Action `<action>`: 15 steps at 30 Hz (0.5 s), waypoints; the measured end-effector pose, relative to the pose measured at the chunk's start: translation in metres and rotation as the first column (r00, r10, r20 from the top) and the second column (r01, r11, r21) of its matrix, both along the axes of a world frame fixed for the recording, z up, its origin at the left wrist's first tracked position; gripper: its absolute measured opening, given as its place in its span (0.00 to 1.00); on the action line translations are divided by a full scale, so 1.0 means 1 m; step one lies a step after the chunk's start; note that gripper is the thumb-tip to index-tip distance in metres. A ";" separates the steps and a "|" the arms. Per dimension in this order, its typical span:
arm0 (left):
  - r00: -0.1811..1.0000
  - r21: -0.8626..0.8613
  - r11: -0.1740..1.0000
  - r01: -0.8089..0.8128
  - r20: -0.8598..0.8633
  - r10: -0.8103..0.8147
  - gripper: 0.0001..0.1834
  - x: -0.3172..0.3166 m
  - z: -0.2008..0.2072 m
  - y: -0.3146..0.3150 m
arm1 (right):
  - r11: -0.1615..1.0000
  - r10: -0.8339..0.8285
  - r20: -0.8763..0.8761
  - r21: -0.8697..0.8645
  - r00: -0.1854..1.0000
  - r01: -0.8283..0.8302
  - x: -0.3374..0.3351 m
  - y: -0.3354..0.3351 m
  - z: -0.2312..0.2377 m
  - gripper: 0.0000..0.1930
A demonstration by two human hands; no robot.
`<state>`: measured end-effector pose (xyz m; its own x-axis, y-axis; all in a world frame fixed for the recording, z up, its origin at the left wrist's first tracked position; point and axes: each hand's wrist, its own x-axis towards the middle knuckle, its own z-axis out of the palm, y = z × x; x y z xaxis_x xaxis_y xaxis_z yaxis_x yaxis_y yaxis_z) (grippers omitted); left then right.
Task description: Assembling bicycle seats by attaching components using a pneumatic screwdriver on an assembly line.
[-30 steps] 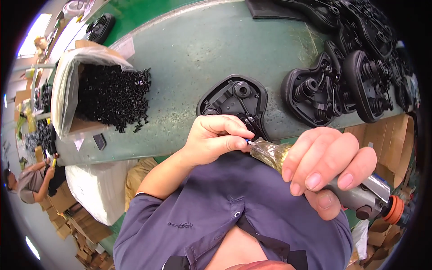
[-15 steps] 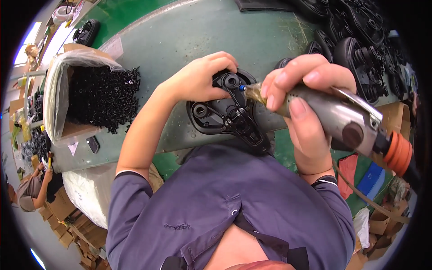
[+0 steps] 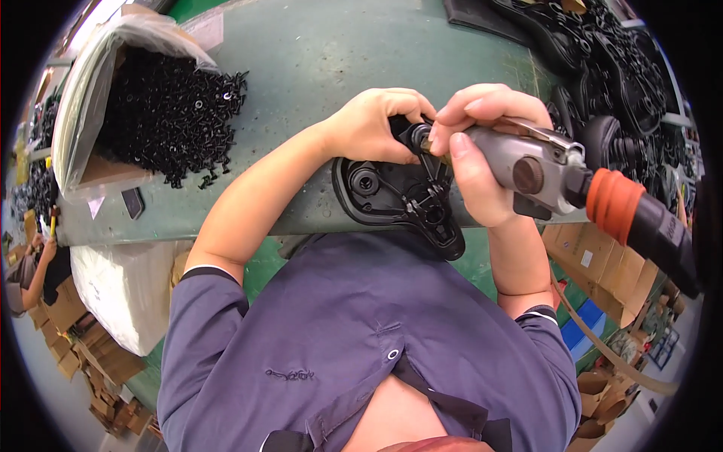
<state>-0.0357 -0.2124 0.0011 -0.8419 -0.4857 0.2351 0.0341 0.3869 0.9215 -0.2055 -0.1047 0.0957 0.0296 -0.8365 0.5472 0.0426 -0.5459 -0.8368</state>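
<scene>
While pale lettering shows on the black hose end (image 3: 663, 233) of the power tool (image 3: 527, 169), it's small and angled. White label on a cardboard box (image 3: 602, 275) at right, too small to read; dark stitching (image 3: 291, 374) on the shirt, not legible.

Vs half a second ago: tool nose has moved in from beside the black moulded part (image 3: 392, 203) to its upper round post; the blue tip seen then is now out of sight. View has shifted too.

Part sits at the near edge of the worktop (image 3: 301, 83), narrow end toward the shirt. Left hand (image 3: 380, 124) grips its upper end, thumb and fingers around the post. Right hand (image 3: 486, 154) is wrapped round the tool's front.

Hidden: tool tip and any contact, behind fingers. Co-worker (image 3: 30, 279) cut off at left.
</scene>
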 end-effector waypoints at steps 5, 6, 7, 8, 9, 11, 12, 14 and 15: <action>1.000 -0.021 1.000 0.000 0.006 0.000 0.21 0.003 -0.003 0.000 | 1.000 -0.021 -0.075 0.000 0.997 0.021 0.007 -0.008 -0.004 0.19; 1.000 -0.017 1.000 -0.009 -0.028 0.008 0.22 0.004 -0.008 0.001 | 1.000 -0.016 -0.077 0.004 0.997 0.017 0.007 -0.009 -0.007 0.17; 0.999 -0.015 1.000 -0.020 -0.030 0.020 0.22 0.004 -0.007 0.001 | 1.000 -0.014 -0.080 0.005 0.997 0.014 0.008 -0.011 -0.010 0.16; 1.000 -0.013 0.999 -0.030 0.000 0.030 0.22 0.004 -0.007 0.002 | 0.999 -0.042 -0.095 0.002 0.995 0.042 0.009 -0.012 -0.014 0.14; 0.999 -0.011 0.999 -0.039 0.031 0.039 0.22 0.004 -0.006 0.002 | 0.999 -0.031 -0.096 0.004 0.995 0.031 0.010 -0.013 -0.016 0.14; 0.999 -0.018 0.999 -0.046 0.009 0.047 0.21 0.003 -0.005 0.002 | 1.000 -0.020 -0.033 0.008 0.999 0.020 0.012 -0.012 -0.016 0.14; 0.999 -0.031 0.999 -0.039 0.009 0.039 0.21 0.003 -0.004 0.003 | 1.000 -0.020 -0.035 0.003 0.999 0.020 0.012 -0.012 -0.015 0.14; 1.000 -0.055 0.998 -0.004 0.003 0.004 0.21 -0.002 -0.003 0.001 | 0.998 -0.003 -0.018 0.056 1.000 0.004 0.011 -0.010 -0.007 0.15; 0.999 -0.096 0.994 -0.045 -0.002 0.045 0.21 -0.002 -0.006 0.004 | 0.997 -0.002 -0.011 0.080 1.000 0.003 0.009 -0.008 -0.003 0.15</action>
<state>-0.0378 -0.2088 -0.0051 -0.8199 -0.4981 0.2822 0.0144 0.4748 0.8800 -0.1964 -0.1123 0.0929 0.0327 -0.8774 0.4786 0.0318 -0.4777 -0.8780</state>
